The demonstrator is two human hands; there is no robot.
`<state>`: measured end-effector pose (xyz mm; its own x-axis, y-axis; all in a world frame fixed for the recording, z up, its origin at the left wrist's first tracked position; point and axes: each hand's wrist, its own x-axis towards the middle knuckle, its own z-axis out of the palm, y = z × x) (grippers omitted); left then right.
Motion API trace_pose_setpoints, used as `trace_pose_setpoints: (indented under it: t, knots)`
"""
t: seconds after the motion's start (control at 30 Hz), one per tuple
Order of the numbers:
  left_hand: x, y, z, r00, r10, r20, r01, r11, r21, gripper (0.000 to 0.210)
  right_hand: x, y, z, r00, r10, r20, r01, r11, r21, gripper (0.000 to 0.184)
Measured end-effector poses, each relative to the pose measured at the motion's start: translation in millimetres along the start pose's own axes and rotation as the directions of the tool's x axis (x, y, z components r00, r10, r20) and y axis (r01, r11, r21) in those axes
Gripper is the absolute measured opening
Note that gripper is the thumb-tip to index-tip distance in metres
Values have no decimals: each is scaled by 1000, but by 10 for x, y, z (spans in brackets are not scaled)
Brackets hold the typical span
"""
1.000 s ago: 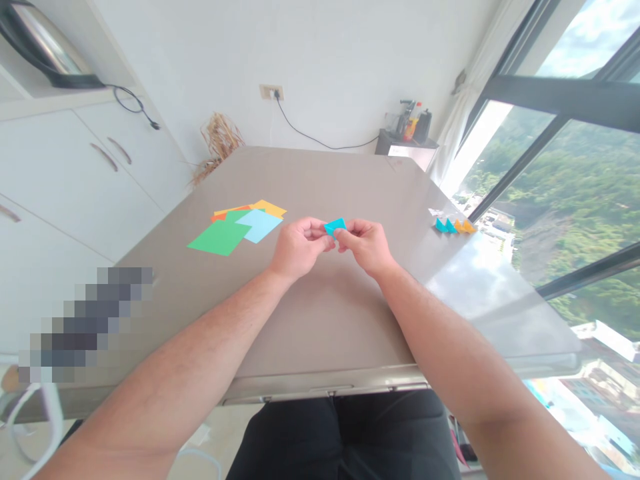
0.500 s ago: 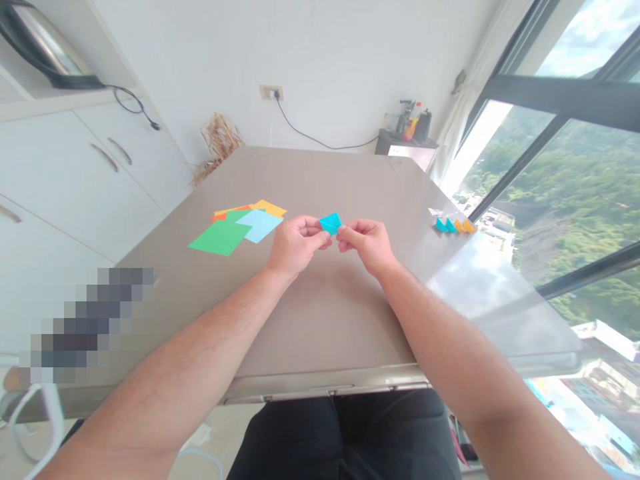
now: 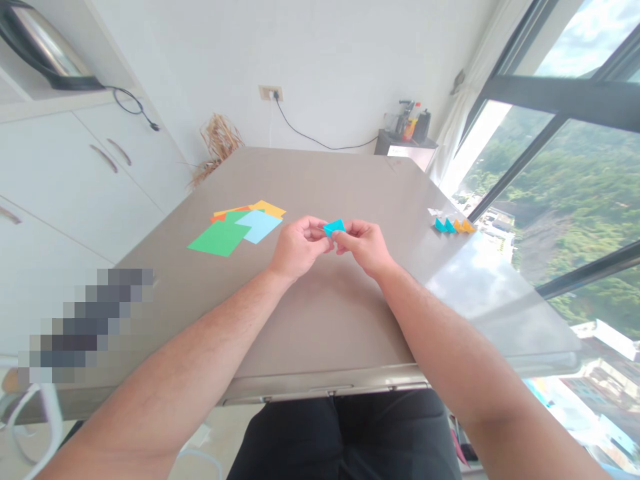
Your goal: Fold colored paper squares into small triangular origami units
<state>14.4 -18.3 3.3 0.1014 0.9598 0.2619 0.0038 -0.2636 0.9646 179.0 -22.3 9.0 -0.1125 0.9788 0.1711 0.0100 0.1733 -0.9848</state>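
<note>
Above the middle of the table, a small folded piece of blue paper (image 3: 334, 228) is pinched between my two hands. My left hand (image 3: 301, 245) is closed on its left side, thumb toward me and fingers behind. From the right, my right hand (image 3: 364, 244) grips it too, the thumb lying across its lower front. My fingertips cover the lower edge of the paper. To the left lie loose paper sheets: a green sheet (image 3: 220, 238), a light blue sheet (image 3: 259, 225) and a yellow-orange sheet (image 3: 270, 209), overlapping one another.
Small folded blue paper pieces (image 3: 445, 225) and orange folded pieces (image 3: 465, 227) stand in a row near the right edge of the grey-brown table (image 3: 325, 180). A low cabinet (image 3: 407, 152) with bottles is behind. Windows (image 3: 565, 173) flank the right side.
The folded blue paper has shifted slightly right and shows a smaller, differently tilted face. My right thumb has moved left across its front, and my hands are closer together.
</note>
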Motion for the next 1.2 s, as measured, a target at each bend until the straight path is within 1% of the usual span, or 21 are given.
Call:
trace_pose_setpoints:
  t: [0.2,0.4,0.53,0.63,0.77,0.97,1.2]
  knots:
    - [2,-52,0,999,28,40,-28,1000,10,34,7,18,19,999,-44,-30,44,999,6,16]
    - [-3,-13,-5,998,31,58,-32,999,17,36,-5,-1,31,999,-33,-35,33,999,0,14]
    - [-19,16,13,996,17,85,-13,999,-41,32,-3,-13,31,997,-53,-58,53,999,-5,12]
    - [-26,32,20,995,-22,100,33,994,-103,30,2,-3,31,994,-63,-91,60,998,-33,12]
    - [-23,38,18,994,-63,85,72,991,-112,30,1,10,39,993,-69,-91,60,993,-97,11]
    - [-20,36,19,995,-73,70,80,991,-104,23,-12,-15,47,994,-46,-103,30,988,-149,12]
    - [-4,30,-1,997,-66,29,67,997,-47,19,-23,-20,52,995,-58,-85,42,983,-181,17]
